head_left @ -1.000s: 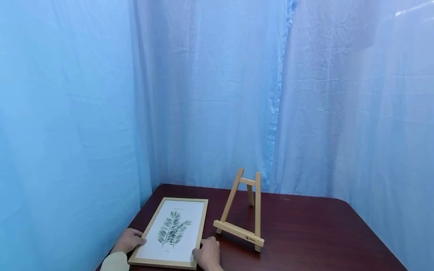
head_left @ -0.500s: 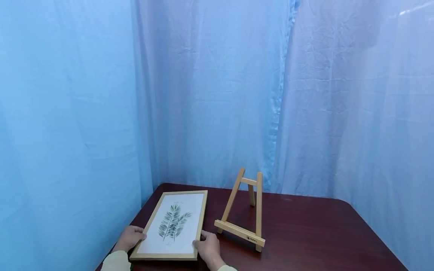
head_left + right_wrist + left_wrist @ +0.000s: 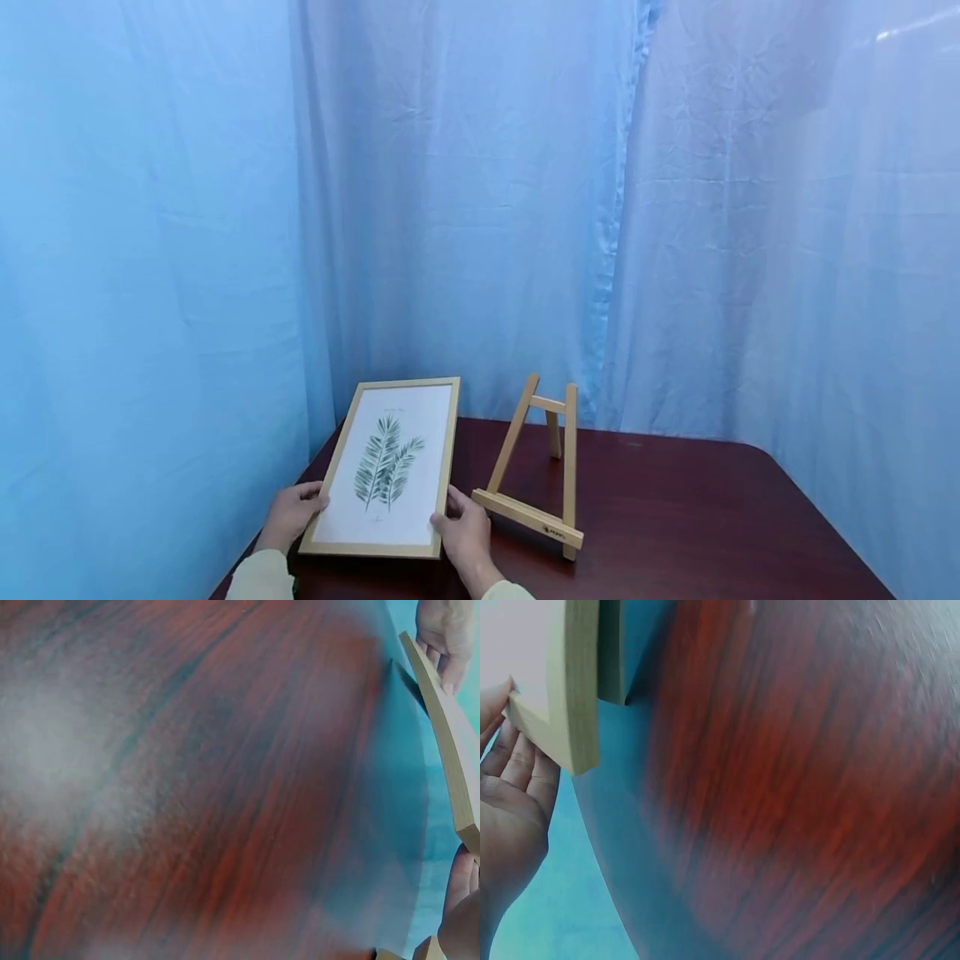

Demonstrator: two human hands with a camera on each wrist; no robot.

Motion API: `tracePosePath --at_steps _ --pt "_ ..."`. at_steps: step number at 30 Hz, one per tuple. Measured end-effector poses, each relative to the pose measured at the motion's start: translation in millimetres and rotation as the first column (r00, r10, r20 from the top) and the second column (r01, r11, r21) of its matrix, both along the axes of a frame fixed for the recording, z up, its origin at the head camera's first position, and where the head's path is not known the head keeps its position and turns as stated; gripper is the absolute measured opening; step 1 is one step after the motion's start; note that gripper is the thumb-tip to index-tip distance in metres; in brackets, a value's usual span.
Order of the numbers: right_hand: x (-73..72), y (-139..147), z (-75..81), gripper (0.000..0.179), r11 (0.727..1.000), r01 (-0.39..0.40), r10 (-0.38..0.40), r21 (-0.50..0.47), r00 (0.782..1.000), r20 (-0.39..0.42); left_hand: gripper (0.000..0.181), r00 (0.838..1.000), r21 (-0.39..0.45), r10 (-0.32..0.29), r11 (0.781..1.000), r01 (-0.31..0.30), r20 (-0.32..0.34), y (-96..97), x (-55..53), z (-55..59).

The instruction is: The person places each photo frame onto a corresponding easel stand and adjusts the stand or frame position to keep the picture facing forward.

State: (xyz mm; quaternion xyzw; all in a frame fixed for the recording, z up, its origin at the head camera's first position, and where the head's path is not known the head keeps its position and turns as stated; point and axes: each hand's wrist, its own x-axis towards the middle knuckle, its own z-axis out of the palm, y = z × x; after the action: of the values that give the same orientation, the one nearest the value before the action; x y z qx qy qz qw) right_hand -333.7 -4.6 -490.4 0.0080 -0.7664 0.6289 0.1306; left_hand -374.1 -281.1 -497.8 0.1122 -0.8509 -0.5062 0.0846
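Note:
A picture frame (image 3: 382, 467) of light wood, with a green fern-leaf print, leans back at a slant over the left of the table, its top edge raised. My left hand (image 3: 288, 512) grips its left side near the lower corner, thumb on the front. On the opposite side my right hand (image 3: 467, 533) holds the frame low down, thumb on the front and fingers behind. The left wrist view shows the thumb over the frame's rim (image 3: 574, 690) and fingers curled behind it. In the right wrist view, both hands flank the frame's edge (image 3: 446, 750).
A small wooden easel (image 3: 528, 510) stands just right of my right hand, its ledge facing me. The dark red-brown table (image 3: 675, 508) has a glossy top and rounded far corners. Blue curtains (image 3: 480, 208) hang behind it and along both sides.
Both hands have lifted the frame and tilted it from nearly flat to a steeper slant; its top edge has risen and its bottom edge has shifted slightly away from me. The easel stays put.

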Motion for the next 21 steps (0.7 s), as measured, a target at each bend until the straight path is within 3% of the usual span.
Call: tracePosePath --at_steps 5,10,21 --pt "-2.4 6.1 4.7 0.052 0.995 -0.039 0.036 -0.089 0.999 -0.032 0.046 1.0 0.048 -0.018 0.999 0.019 -0.009 4.5 -1.9 4.1" --pt "-5.9 12.4 11.5 0.054 0.986 -0.078 0.077 -0.148 0.997 -0.013 0.05 0.999 0.077 -0.05 0.996 0.05 -0.011 8.7 -3.5 8.2" --pt "-13.8 29.9 22.6 0.059 0.977 -0.108 0.118 -0.183 0.992 0.045 0.053 0.994 0.179 -0.072 0.98 0.085 -0.082 19.2 -11.4 26.0"
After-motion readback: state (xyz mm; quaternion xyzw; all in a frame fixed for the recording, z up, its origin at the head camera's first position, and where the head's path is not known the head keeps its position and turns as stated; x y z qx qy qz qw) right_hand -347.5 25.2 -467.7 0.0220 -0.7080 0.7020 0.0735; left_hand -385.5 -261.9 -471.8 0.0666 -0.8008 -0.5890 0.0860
